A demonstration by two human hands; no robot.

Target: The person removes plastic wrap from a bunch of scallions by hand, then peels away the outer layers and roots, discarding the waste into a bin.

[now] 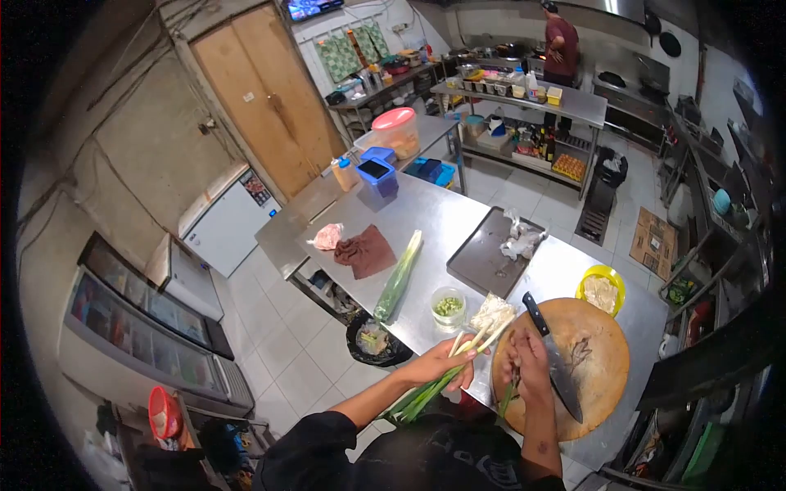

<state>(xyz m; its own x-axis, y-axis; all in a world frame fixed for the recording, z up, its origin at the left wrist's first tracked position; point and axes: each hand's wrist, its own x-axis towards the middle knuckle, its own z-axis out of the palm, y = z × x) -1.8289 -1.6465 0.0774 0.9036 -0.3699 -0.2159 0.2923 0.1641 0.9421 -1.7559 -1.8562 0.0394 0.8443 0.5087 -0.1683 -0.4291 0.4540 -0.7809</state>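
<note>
- Scallions (458,348) clamped in left hand (438,366), white ends fanned toward the board (602,360) at 3 o'clock, likely lined up for trimming
- Right hand (528,360) hunched over loose stalks, grip unclear; knife (557,364) parked at its 3 o'clock, within reach

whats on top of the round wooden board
A black-handled knife lies on the board, and the right hand rests at its edge on green stalks. The hand covers most of them.
</note>
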